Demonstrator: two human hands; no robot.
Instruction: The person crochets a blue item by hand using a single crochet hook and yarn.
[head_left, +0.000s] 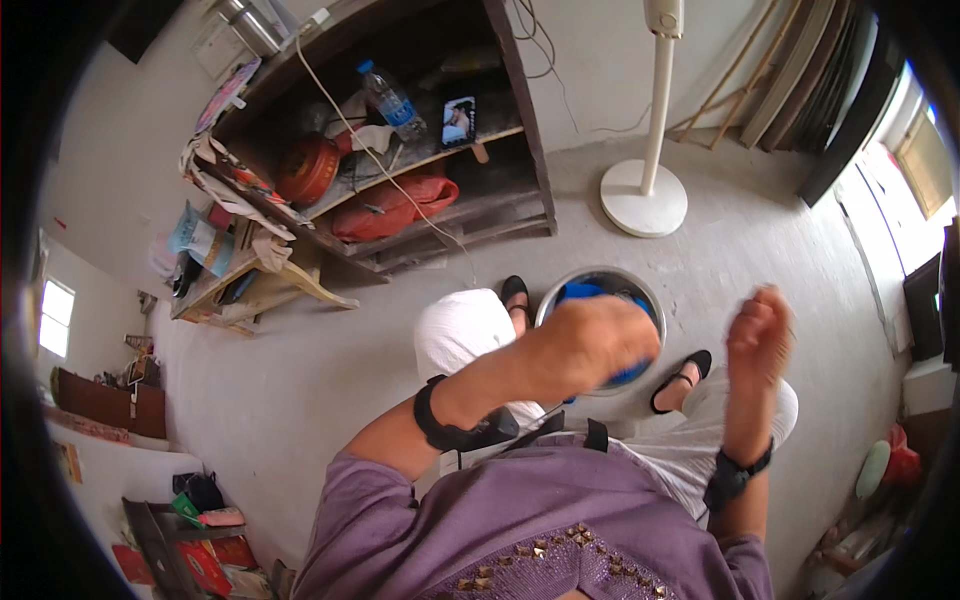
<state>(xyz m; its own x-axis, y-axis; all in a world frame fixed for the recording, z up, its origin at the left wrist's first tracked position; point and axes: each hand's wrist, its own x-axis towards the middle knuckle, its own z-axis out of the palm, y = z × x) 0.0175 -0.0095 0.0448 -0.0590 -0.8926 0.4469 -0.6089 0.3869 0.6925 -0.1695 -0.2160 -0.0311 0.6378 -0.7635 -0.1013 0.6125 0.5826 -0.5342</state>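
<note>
My left hand (604, 337) is raised over a round metal basin (660, 300) on the floor, its fingers blurred and partly hidden. Blue cloth-like material (581, 291) lies in the basin, much of it behind that hand. To the right of the basin, my right hand (759, 330) is held up above my knee. Its fingers look bent and blurred, and no object shows in it. Both wrists carry black straps with small devices. The basin stands between my feet, which wear black shoes (686, 379).
Ahead on the left is a wooden shelf unit (536, 169) with a water bottle (394, 101), a lit phone (458, 121) and a red bag (394, 208). A white stand base (643, 199) is beyond the basin. A small wooden bench (300, 281) stands at left. A cable (360, 142) hangs across the shelves.
</note>
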